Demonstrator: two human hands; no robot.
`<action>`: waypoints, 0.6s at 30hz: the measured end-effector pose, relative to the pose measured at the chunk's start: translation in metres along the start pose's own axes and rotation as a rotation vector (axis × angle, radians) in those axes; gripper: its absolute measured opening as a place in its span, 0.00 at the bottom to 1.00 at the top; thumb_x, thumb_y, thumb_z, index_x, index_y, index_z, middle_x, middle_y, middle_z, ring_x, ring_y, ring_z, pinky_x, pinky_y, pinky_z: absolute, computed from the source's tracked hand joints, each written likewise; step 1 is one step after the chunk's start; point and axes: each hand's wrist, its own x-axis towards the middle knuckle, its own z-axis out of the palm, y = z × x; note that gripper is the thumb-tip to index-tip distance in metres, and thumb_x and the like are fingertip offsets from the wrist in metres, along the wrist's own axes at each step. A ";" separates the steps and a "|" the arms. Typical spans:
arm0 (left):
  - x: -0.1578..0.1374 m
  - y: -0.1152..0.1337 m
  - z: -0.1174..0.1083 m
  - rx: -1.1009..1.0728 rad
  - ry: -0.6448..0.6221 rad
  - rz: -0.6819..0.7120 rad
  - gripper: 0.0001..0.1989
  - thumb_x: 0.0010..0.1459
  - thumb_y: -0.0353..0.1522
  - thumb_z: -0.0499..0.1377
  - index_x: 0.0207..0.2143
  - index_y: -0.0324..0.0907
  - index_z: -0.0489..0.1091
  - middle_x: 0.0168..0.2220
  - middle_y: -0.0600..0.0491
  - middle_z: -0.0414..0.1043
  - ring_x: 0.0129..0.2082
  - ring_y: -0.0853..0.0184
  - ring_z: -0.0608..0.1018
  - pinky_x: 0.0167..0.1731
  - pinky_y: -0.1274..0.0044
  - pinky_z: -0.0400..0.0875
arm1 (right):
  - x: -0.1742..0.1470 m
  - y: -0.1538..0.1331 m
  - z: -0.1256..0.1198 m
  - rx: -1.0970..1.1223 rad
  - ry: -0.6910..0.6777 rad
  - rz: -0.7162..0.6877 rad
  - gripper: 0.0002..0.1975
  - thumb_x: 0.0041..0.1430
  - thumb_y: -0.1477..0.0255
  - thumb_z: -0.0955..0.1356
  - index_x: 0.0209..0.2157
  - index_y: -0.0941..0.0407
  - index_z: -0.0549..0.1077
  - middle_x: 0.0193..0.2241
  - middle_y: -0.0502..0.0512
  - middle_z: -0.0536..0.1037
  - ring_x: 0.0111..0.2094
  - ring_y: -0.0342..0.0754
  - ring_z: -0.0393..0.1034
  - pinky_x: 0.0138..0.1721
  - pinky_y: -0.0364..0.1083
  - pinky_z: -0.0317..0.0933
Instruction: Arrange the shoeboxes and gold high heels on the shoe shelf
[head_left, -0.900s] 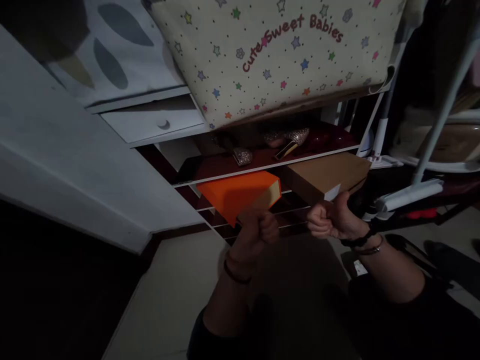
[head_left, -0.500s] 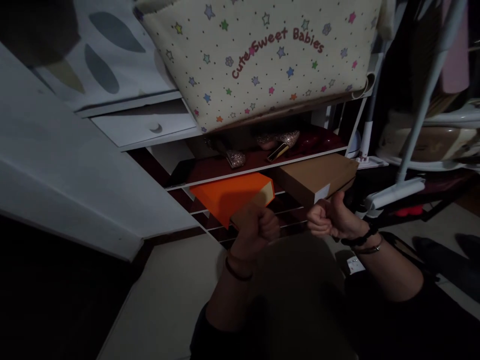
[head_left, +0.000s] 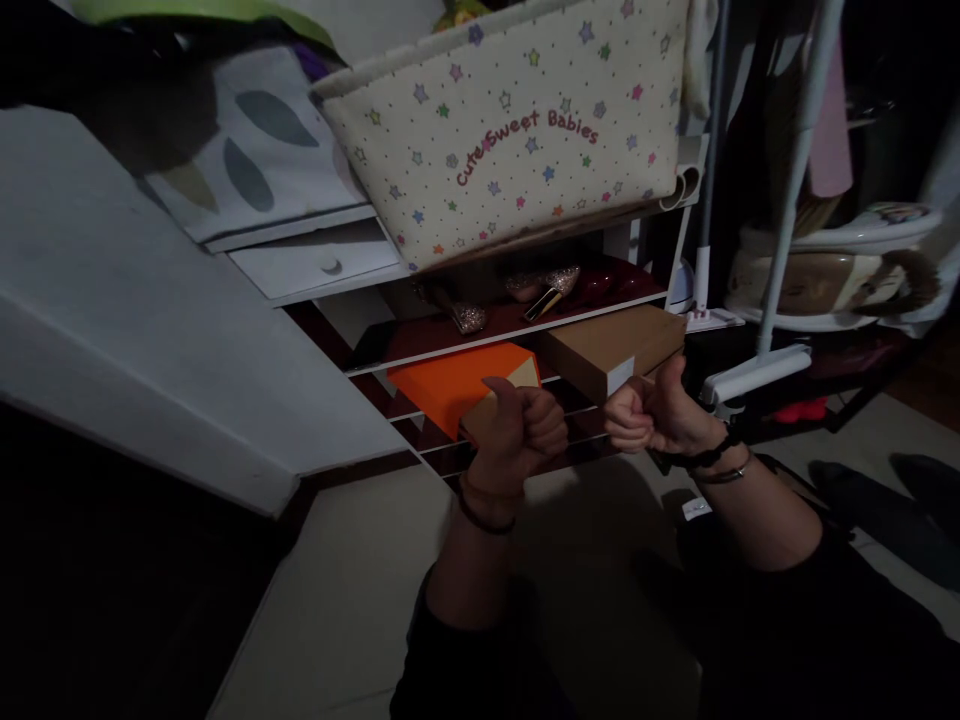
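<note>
My left hand [head_left: 521, 430] is a closed fist with the thumb up, held just in front of the corner of an orange box [head_left: 450, 385] on a low shelf. My right hand [head_left: 656, 415] is also fisted with the thumb raised, in front of a brown cardboard box [head_left: 607, 345] beside the orange one. Neither hand holds anything. Both wrists wear dark bands. Glittery shoes [head_left: 540, 285] lie on the dark red shelf [head_left: 420, 340] above the boxes.
A cream fabric basket [head_left: 517, 130] printed with stars and "Cute Sweet Babies" sits on top of the rack. A white drawer unit [head_left: 315, 265] stands to the left, white poles [head_left: 787, 190] and a mop head [head_left: 757, 372] to the right. Pale floor [head_left: 337, 600] lies below.
Both thumbs now stick up more clearly and the fists have lifted slightly. The view has pulled back and tilted up, showing more of the basket's top.
</note>
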 end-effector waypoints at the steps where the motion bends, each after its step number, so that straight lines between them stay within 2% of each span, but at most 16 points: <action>1: 0.001 -0.002 -0.002 -0.011 0.012 0.008 0.41 0.52 0.69 0.55 0.17 0.43 0.47 0.16 0.64 0.41 0.14 0.79 0.45 0.15 0.82 0.43 | -0.002 -0.002 0.000 -0.022 0.022 -0.017 0.41 0.54 0.27 0.52 0.20 0.53 0.55 0.15 0.40 0.49 0.16 0.36 0.38 0.17 0.40 0.35; 3: 0.008 -0.010 -0.013 -0.051 0.092 0.033 0.39 0.57 0.66 0.56 0.17 0.43 0.49 0.16 0.63 0.42 0.15 0.78 0.47 0.15 0.82 0.46 | -0.006 -0.006 -0.005 -0.117 0.156 -0.059 0.43 0.56 0.27 0.50 0.22 0.55 0.61 0.16 0.42 0.53 0.17 0.38 0.44 0.18 0.40 0.42; 5: 0.023 -0.026 -0.031 -0.116 0.272 0.058 0.36 0.63 0.61 0.56 0.19 0.42 0.53 0.17 0.62 0.46 0.15 0.77 0.51 0.17 0.82 0.52 | -0.013 -0.009 -0.018 -0.347 0.426 -0.116 0.43 0.62 0.30 0.52 0.30 0.57 0.71 0.22 0.49 0.65 0.22 0.41 0.58 0.25 0.42 0.57; 7: 0.044 -0.050 -0.050 -0.177 0.570 0.036 0.31 0.68 0.56 0.54 0.24 0.41 0.61 0.21 0.59 0.57 0.20 0.74 0.64 0.23 0.82 0.62 | -0.023 -0.009 -0.039 -0.741 0.754 -0.169 0.37 0.67 0.37 0.60 0.44 0.58 0.75 0.38 0.58 0.76 0.38 0.49 0.71 0.42 0.48 0.68; 9: 0.066 -0.079 -0.064 -0.167 0.846 -0.109 0.24 0.71 0.52 0.54 0.40 0.41 0.72 0.37 0.50 0.73 0.34 0.70 0.77 0.33 0.81 0.70 | -0.037 -0.004 -0.064 -1.202 0.964 -0.187 0.34 0.66 0.43 0.66 0.56 0.59 0.73 0.54 0.67 0.75 0.56 0.58 0.69 0.60 0.56 0.62; 10: 0.076 -0.093 -0.068 -0.174 0.874 -0.161 0.24 0.71 0.51 0.53 0.49 0.41 0.71 0.48 0.45 0.74 0.46 0.66 0.79 0.40 0.79 0.73 | -0.045 0.001 -0.076 -1.405 0.988 -0.159 0.38 0.64 0.44 0.68 0.61 0.60 0.69 0.59 0.71 0.72 0.62 0.63 0.65 0.65 0.60 0.58; 11: 0.085 -0.107 -0.070 -0.186 0.879 -0.210 0.27 0.71 0.52 0.51 0.58 0.40 0.68 0.56 0.40 0.71 0.56 0.61 0.77 0.47 0.75 0.74 | -0.053 0.006 -0.087 -1.569 0.956 -0.098 0.43 0.63 0.45 0.69 0.66 0.62 0.65 0.63 0.75 0.68 0.66 0.67 0.61 0.67 0.64 0.54; 13: 0.097 -0.127 -0.070 -0.222 0.830 -0.268 0.38 0.70 0.55 0.47 0.69 0.38 0.57 0.67 0.32 0.62 0.68 0.51 0.69 0.58 0.65 0.72 | -0.067 0.018 -0.105 -1.810 0.823 0.098 0.51 0.60 0.48 0.72 0.72 0.63 0.54 0.70 0.78 0.59 0.72 0.71 0.50 0.69 0.72 0.47; 15: 0.102 -0.137 -0.068 -0.249 0.773 -0.274 0.44 0.69 0.58 0.44 0.74 0.37 0.48 0.71 0.31 0.56 0.72 0.48 0.63 0.64 0.61 0.67 | -0.077 0.029 -0.115 -1.961 0.693 0.262 0.56 0.58 0.56 0.76 0.76 0.61 0.45 0.74 0.77 0.51 0.75 0.71 0.42 0.69 0.76 0.42; 16: 0.102 -0.138 -0.067 -0.256 0.756 -0.265 0.45 0.68 0.58 0.44 0.75 0.38 0.46 0.72 0.31 0.55 0.73 0.49 0.62 0.66 0.61 0.64 | -0.079 0.034 -0.117 -2.015 0.651 0.300 0.57 0.57 0.60 0.77 0.76 0.60 0.43 0.74 0.76 0.49 0.76 0.70 0.40 0.69 0.77 0.39; 18: 0.098 -0.136 -0.066 -0.269 0.746 -0.243 0.45 0.67 0.59 0.44 0.75 0.40 0.45 0.72 0.32 0.55 0.73 0.50 0.61 0.68 0.60 0.62 | -0.077 0.040 -0.118 -2.092 0.616 0.292 0.58 0.55 0.65 0.78 0.76 0.59 0.43 0.74 0.76 0.49 0.76 0.68 0.39 0.70 0.76 0.37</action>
